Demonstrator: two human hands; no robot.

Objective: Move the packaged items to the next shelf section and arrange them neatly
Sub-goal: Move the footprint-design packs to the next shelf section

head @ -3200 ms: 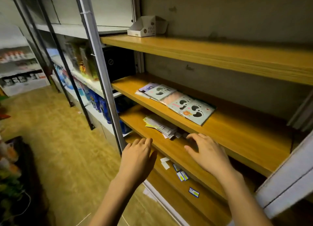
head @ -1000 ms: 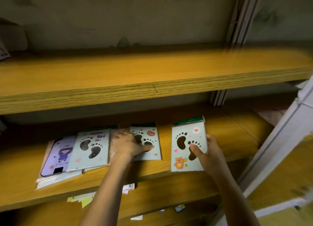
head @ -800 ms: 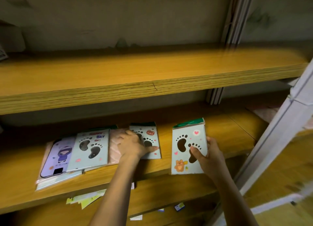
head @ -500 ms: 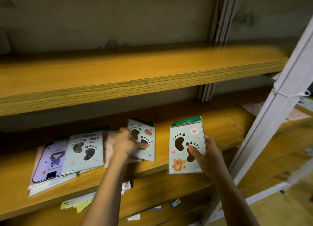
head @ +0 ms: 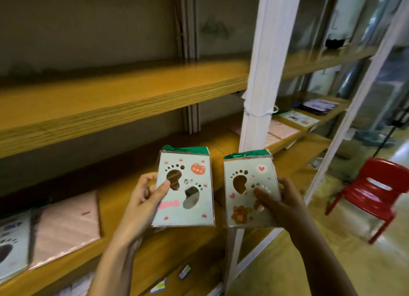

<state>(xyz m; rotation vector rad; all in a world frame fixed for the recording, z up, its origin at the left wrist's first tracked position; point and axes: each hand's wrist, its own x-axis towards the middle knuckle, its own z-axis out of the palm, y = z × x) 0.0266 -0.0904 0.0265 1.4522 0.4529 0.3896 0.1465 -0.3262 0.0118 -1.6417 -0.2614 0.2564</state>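
You have two footprint packets lifted off the board, one in each hand, both upright with their green tops up. The left packet [head: 184,189] is pinched at its left edge by your left hand [head: 141,202]: the thumb [head: 162,190] lies flat on the front beside the brown footprint cut-out, and the other fingers curl round behind. The right packet [head: 250,191] is held by your right hand [head: 281,205], whose thumb presses on the lower footprint while its fingers wrap behind the right edge. The two packets sit side by side between your thumbs, close but not touching.

Below and left of your left fingers, a pink packet [head: 66,224] lies flat on the wooden shelf [head: 124,196]. Just above and behind your right fingers stands the white post [head: 265,74]. Beyond it, the next section's shelf [head: 318,118] carries flat packets. Right of your right fingers, a red chair [head: 371,193] stands on the floor.
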